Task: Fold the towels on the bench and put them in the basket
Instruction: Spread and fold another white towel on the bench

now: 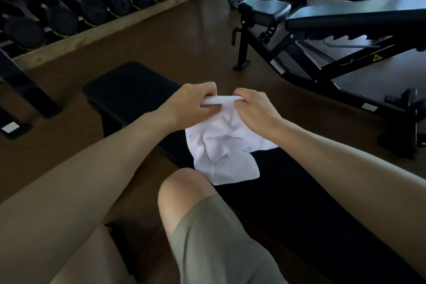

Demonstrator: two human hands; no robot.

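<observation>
A white towel [221,145] hangs crumpled above the black flat bench [131,90], its lower part drooping toward my knee. My left hand [191,104] pinches the towel's top edge on the left. My right hand [253,108] grips the same edge on the right, close beside the left. The stretch of edge between both hands is short and taut. No basket is in view.
My bent knee in grey shorts [207,226] rests against the bench's near side. A black adjustable bench [345,21] stands at the right. A rack of dumbbells [92,0] runs along the back left. Brown floor [184,37] lies between them.
</observation>
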